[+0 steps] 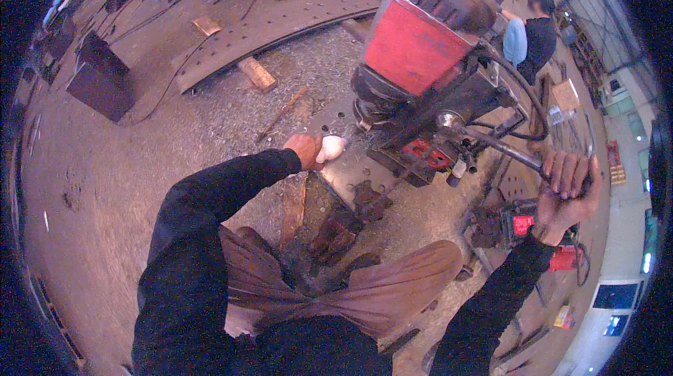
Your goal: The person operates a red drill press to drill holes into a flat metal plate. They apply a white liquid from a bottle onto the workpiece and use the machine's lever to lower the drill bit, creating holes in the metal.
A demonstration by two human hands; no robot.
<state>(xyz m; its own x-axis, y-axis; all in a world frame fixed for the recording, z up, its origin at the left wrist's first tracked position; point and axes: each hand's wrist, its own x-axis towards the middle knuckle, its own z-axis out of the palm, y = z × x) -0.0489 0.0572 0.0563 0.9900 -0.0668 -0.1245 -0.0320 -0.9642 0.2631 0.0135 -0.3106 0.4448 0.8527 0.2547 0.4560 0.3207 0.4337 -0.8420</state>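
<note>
A red and black magnetic drill [417, 46] stands on a steel plate [340, 178] with several drilled holes. My right hand [569, 183] is closed around the end of its feed lever [508, 150], out to the right. On the other side, my left hand [306, 150] grips a small white rounded thing [331, 148] close to the drill's lower end. Whether that is a squeeze bottle or a wad of cloth, I cannot make out. The drill's cutting tip is mostly hidden behind its dark body.
Metal shavings cover the ground around the plate. Wood blocks [258, 74] lie near a long curved perforated plate [280, 34] at the far left, beside dark steel boxes [102, 78]. A person [536, 36] sits at the far right. Red equipment [564, 258] lies below my right hand.
</note>
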